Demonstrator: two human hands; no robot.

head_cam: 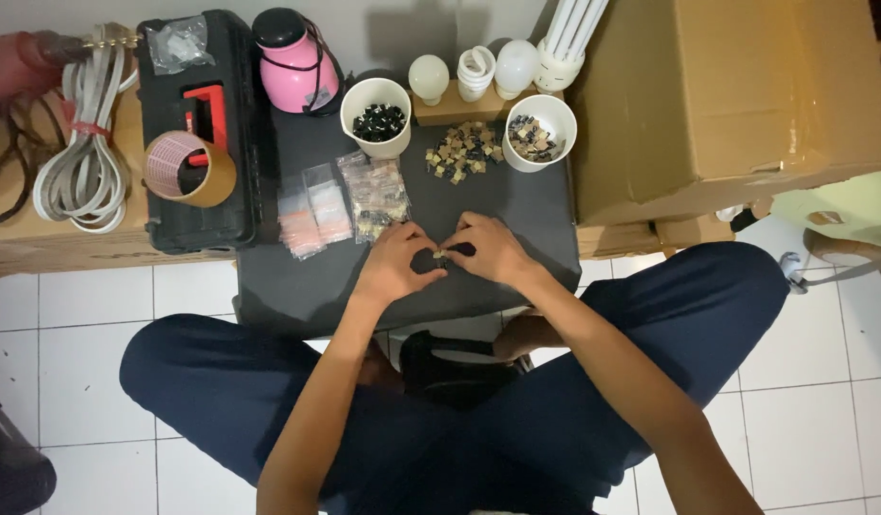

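A small brownish part [440, 256] was pinched between the fingertips of the left hand [394, 259] and the right hand [488, 250], held midway between both, equally near each, just above the dark table [297, 286].

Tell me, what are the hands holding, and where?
Both hands, left hand and right hand, pinch one tiny part between their fingertips; which part of it they grip cannot be told.
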